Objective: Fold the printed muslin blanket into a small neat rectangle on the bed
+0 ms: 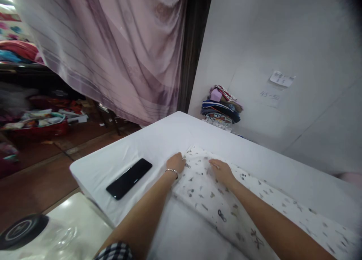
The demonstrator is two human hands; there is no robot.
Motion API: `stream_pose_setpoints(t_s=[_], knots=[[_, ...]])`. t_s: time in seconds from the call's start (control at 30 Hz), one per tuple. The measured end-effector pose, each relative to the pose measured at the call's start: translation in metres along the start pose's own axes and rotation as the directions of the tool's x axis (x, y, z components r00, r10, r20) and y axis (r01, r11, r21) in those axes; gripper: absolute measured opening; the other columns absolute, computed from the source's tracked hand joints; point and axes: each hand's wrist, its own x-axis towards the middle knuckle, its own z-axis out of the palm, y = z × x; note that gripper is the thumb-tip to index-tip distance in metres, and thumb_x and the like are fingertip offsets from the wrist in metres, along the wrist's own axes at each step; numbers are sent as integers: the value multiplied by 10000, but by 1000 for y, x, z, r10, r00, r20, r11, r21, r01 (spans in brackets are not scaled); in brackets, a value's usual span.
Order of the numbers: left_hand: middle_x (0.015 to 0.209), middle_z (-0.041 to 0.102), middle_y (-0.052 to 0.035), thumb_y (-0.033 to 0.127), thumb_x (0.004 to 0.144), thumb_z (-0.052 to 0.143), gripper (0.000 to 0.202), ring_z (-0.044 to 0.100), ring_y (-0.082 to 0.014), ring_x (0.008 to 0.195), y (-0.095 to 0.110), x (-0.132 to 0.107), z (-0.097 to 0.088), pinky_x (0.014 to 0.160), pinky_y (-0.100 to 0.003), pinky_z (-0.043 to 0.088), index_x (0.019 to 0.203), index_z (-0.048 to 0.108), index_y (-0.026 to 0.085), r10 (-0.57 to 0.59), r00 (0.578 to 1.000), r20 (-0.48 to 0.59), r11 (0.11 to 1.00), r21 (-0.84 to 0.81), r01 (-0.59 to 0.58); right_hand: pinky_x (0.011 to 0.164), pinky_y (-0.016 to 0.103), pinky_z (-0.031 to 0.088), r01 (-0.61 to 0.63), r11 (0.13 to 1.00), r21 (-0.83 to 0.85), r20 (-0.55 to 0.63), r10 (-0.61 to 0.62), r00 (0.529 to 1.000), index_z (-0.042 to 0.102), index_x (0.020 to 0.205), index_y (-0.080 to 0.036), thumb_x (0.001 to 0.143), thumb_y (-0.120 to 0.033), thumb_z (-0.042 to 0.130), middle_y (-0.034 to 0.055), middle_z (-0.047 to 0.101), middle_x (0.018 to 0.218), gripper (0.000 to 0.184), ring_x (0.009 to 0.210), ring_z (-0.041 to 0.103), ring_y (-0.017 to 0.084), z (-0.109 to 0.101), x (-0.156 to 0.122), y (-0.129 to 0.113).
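A white cloth with small dark prints [215, 199] lies spread along the white-covered table [158, 139]. My left hand [175, 163], with a thin bracelet on the wrist, rests closed at the cloth's far left corner and pinches its edge. My right hand [221, 170] lies on the cloth a little to the right, its fingers curled down onto the fabric near the far edge. A black phone [129, 178] lies flat on the table to the left of my left hand.
A pile of folded clothes [222, 108] stands against the white wall behind the table. A pink curtain [113, 48] hangs at the back left. Red floor with scattered items [39, 120] lies to the left. A black round object [22, 230] sits on a white surface at the lower left.
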Motion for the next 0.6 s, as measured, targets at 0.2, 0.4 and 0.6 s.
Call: stream_pose_setpoints(t_s=[0.2, 0.4, 0.6], knots=[[988, 625, -106, 299, 801, 425, 211, 586, -229, 926, -2, 2, 5, 729, -315, 430, 952, 513, 182, 11, 1000, 16, 1000, 14, -11, 970, 322, 328, -52, 990, -129, 28, 56, 998, 563, 1165, -173, 822, -215, 471, 70, 532, 1242, 358, 1154, 456, 206, 30, 93, -20], [990, 621, -117, 267, 798, 419, 209, 588, -232, 923, -3, 1, 5, 731, -323, 433, 968, 503, 180, 25, 999, 42, 1000, 0, -25, 805, 283, 375, -69, 983, -172, 35, 76, 996, 651, 941, -142, 758, -194, 539, 93, 631, 998, 221, 933, 549, 209, 47, 122, -21], [949, 633, -114, 247, 775, 419, 194, 592, -236, 913, -7, 2, 4, 714, -318, 432, 936, 505, 184, 0, 999, 43, 1000, -26, 1, 834, 253, 338, -23, 986, -166, -31, 18, 999, 620, 952, -163, 807, -196, 485, 57, 599, 997, 200, 947, 508, 165, 58, 127, -20]])
